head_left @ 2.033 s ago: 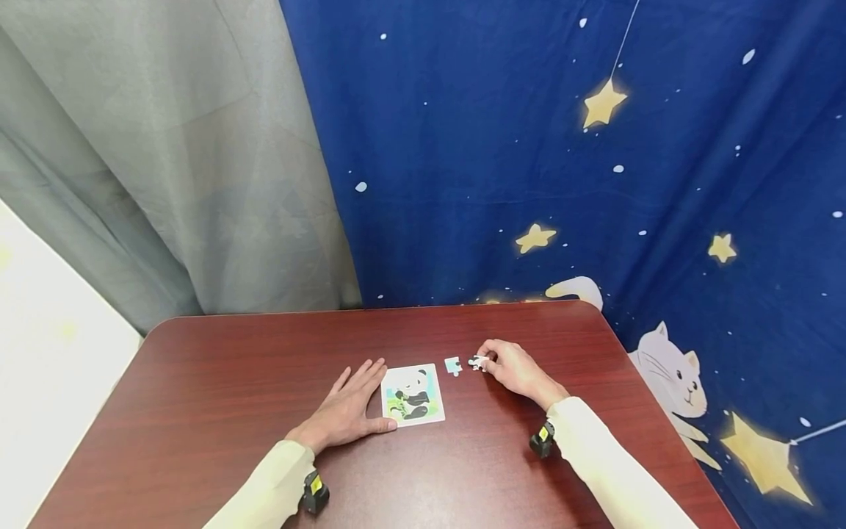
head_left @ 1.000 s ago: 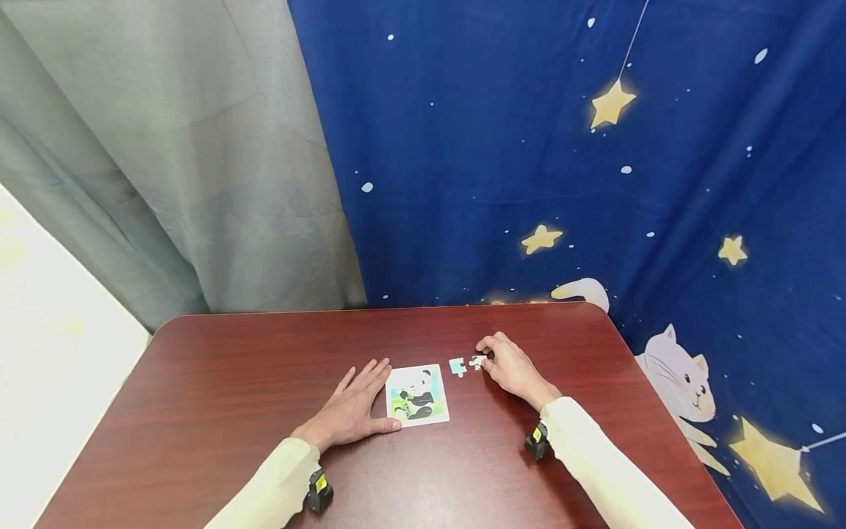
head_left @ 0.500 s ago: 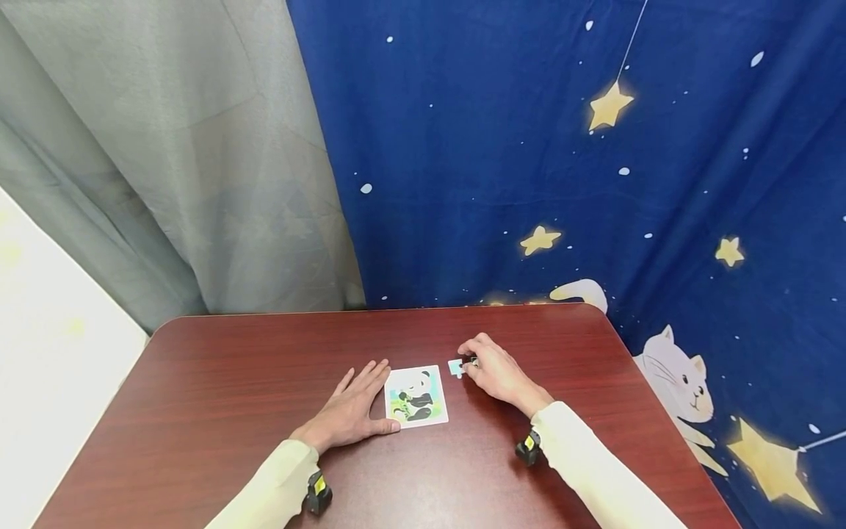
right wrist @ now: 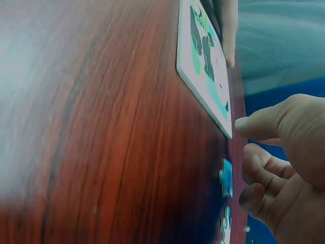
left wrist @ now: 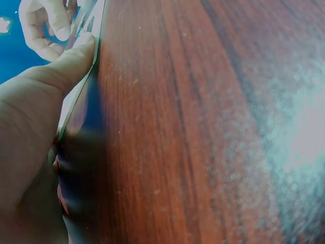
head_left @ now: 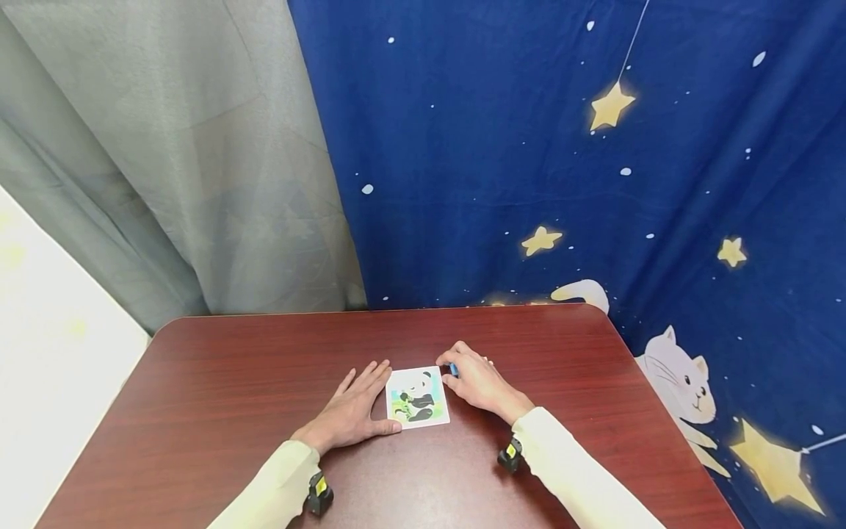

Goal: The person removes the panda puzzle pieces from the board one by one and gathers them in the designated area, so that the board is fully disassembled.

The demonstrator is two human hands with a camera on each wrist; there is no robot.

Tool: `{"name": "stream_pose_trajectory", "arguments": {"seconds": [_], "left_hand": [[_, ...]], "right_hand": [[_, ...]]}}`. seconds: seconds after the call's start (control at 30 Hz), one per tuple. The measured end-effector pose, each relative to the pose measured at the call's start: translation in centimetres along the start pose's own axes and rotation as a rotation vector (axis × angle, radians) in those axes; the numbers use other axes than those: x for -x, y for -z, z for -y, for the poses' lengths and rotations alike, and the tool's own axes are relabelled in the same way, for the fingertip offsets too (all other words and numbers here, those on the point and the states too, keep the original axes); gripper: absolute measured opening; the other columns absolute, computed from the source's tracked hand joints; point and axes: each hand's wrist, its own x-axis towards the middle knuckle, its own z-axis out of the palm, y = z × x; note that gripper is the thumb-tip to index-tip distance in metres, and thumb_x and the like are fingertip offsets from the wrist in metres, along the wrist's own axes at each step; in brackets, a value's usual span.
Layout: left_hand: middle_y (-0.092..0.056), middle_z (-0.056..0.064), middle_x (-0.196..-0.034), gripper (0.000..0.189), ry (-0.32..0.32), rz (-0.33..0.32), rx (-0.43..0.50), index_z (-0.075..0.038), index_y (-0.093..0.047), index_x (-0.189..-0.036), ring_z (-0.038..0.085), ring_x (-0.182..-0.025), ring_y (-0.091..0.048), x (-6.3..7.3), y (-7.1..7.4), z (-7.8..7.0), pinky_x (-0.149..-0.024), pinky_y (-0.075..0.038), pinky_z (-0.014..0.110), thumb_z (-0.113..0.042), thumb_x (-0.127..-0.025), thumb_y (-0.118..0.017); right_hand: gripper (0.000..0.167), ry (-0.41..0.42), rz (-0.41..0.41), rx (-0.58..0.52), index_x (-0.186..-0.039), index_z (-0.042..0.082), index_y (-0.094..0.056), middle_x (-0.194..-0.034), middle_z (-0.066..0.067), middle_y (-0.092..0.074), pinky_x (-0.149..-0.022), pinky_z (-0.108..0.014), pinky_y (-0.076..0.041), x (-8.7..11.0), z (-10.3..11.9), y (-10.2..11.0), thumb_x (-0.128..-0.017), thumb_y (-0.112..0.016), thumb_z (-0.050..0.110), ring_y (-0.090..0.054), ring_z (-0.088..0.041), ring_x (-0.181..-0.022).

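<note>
A square panda picture [head_left: 418,397] with a white border lies flat on the table. My left hand [head_left: 346,411] rests spread on its left, with the thumb [left wrist: 81,53] on the near left corner. Beyond the picture's right edge is my right hand [head_left: 477,378], its fingers loosely bent. The thumb [right wrist: 254,124] of that hand is close to the picture's corner in the right wrist view. Under the hand lie two jigsaw pieces: a light blue one [right wrist: 227,178] and a paler one [right wrist: 225,229]. From the head view the hand mostly hides both.
The table [head_left: 251,375] is dark red-brown wood with rounded far corners. Behind it hang a grey curtain [head_left: 165,147] and a blue curtain [head_left: 463,147] with stars and a cat. Black cameras [head_left: 320,494] are strapped to both wrists.
My right hand moves left, away from the paler piece, over the light blue piece and up to the picture. It no longer touches the paler piece. The left hand stays put.
</note>
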Motion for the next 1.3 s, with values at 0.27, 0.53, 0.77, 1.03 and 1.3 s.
{"name": "stream_pose_trajectory", "arguments": {"seconds": [0.27, 0.53, 0.77, 1.03, 1.3], "left_hand": [[-0.025, 0.010, -0.179, 0.109, -0.004, -0.010, 0.016, -0.005, -0.030, -0.168, 0.035, -0.169, -0.018, 0.0, -0.2, 0.1, -0.134, -0.010, 0.065, -0.066, -0.090, -0.075], [-0.025, 0.010, -0.179, 0.107, -0.002, -0.011, 0.011, -0.005, -0.031, -0.168, 0.034, -0.168, -0.018, 0.2, -0.1, 0.0, -0.135, -0.011, 0.064, -0.064, -0.090, -0.075], [-0.025, 0.011, -0.179, 0.107, -0.004, -0.010, 0.008, -0.005, -0.030, -0.168, 0.035, -0.168, -0.018, 0.2, -0.2, 0.2, -0.134, -0.011, 0.065, -0.064, -0.090, -0.075], [-0.028, 0.014, -0.178, 0.110, -0.037, -0.052, 0.058, -0.003, -0.032, -0.167, 0.039, -0.167, -0.021, 0.2, -0.4, 0.5, -0.132, -0.012, 0.068, -0.069, -0.089, -0.073], [-0.025, 0.010, -0.179, 0.110, -0.008, -0.018, 0.037, -0.006, -0.030, -0.168, 0.034, -0.169, -0.017, 0.1, -0.2, 0.3, -0.134, -0.010, 0.064, -0.068, -0.089, -0.074]], "right_hand": [[0.019, 0.039, 0.018, 0.008, -0.117, 0.013, -0.078, -0.113, 0.001, -0.064, -0.080, -0.030, -0.052, -0.3, 0.8, -0.7, -0.099, -0.072, 0.014, -0.059, -0.011, -0.091], [0.020, 0.027, 0.032, 0.021, -0.117, 0.013, -0.079, -0.113, -0.001, -0.063, -0.080, -0.032, -0.054, -0.4, 1.1, -1.1, -0.099, -0.072, 0.015, -0.062, -0.013, -0.092], [0.022, 0.041, 0.040, 0.052, -0.120, 0.015, -0.079, -0.113, 0.001, -0.062, -0.077, -0.029, -0.052, -0.4, 1.2, -1.2, -0.099, -0.074, 0.017, -0.062, -0.011, -0.091], [0.026, 0.071, 0.069, 0.101, -0.124, 0.017, -0.079, -0.113, 0.002, -0.061, -0.071, -0.026, -0.049, -0.5, 1.6, -1.2, -0.098, -0.075, 0.017, -0.061, -0.010, -0.085], [0.026, 0.091, 0.078, 0.135, -0.123, 0.017, -0.079, -0.115, 0.000, -0.061, -0.069, -0.029, -0.051, -0.6, 1.9, -1.1, -0.098, -0.077, 0.020, -0.062, -0.012, -0.083]]}}
